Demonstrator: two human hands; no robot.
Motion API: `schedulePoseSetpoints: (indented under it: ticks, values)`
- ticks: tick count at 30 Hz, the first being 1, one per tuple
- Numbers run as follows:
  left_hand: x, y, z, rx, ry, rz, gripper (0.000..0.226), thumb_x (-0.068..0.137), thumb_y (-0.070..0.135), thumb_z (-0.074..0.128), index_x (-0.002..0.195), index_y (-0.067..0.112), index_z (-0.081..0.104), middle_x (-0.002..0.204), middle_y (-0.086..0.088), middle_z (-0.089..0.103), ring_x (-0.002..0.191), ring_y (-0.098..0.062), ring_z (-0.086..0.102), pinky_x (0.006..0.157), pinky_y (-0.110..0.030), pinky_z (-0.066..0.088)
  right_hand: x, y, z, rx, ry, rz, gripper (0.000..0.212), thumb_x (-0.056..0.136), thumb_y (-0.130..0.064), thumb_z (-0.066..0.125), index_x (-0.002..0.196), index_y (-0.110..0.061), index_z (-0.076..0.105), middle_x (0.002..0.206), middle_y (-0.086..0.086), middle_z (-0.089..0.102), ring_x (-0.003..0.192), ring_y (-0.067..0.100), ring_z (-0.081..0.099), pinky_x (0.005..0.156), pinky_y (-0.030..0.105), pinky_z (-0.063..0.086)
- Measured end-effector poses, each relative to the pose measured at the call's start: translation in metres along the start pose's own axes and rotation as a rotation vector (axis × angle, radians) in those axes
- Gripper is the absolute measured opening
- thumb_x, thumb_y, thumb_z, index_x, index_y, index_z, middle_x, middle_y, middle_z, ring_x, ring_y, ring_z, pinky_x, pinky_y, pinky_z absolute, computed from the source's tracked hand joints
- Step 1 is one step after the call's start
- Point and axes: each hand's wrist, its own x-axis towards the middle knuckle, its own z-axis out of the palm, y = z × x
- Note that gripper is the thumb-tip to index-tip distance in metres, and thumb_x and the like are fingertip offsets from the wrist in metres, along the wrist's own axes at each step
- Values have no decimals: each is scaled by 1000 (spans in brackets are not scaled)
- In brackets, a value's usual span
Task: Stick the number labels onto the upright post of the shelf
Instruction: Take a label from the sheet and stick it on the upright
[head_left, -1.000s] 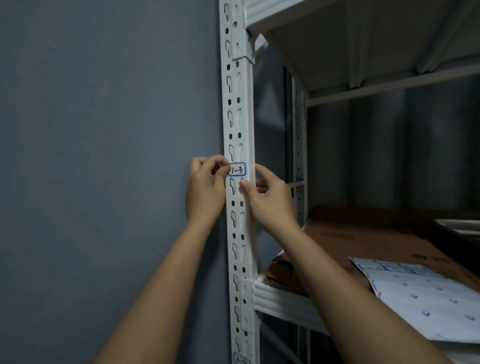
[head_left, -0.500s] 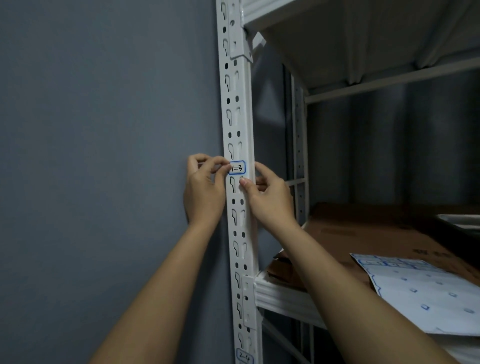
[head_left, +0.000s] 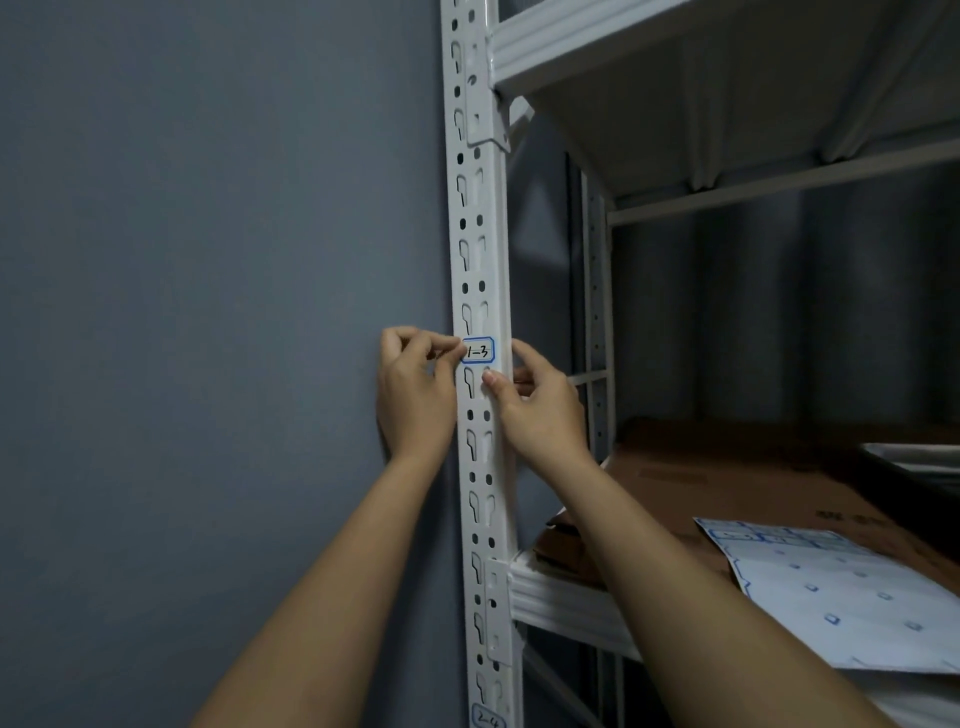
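A grey-blue wall (head_left: 208, 260) runs just left of the white upright post (head_left: 480, 218), where my left hand (head_left: 415, 395) reaches up with its fingers curled, pinching the left edge of the "1-3" label (head_left: 478, 351). My right hand (head_left: 540, 410) lies half-curled against the post, thumb tip pressed just below that label. I count two labels on the post, with a "2-4" label (head_left: 489, 719) at the bottom, and one sticker sheet (head_left: 852, 597) on the shelf's cardboard (head_left: 727, 483).

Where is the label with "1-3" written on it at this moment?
In the head view, the 1-3 label sits on the front of the white upright post, between the left hand and the right hand, above the lower shelf.
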Motion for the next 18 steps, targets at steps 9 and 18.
schedulePoseSetpoints:
  ticks: [9, 18]
  values:
    - [-2, -2, 3, 44, -48, 8, 6, 91, 24, 59, 87, 24, 64, 96, 11, 46, 78, -8, 54, 62, -24, 41, -3, -1, 1, -27, 8, 2, 28, 93, -35, 58, 121, -37, 57, 93, -15, 67, 90, 13, 66, 85, 44, 54]
    - [3, 0, 0, 123, -110, 22, 6, 93, 24, 55, 89, 19, 57, 99, 9, 45, 87, -13, 55, 67, -27, 37, -4, -2, 3, -56, 14, 8, 39, 92, -40, 57, 131, -37, 52, 108, -7, 67, 97, 15, 64, 88, 45, 53]
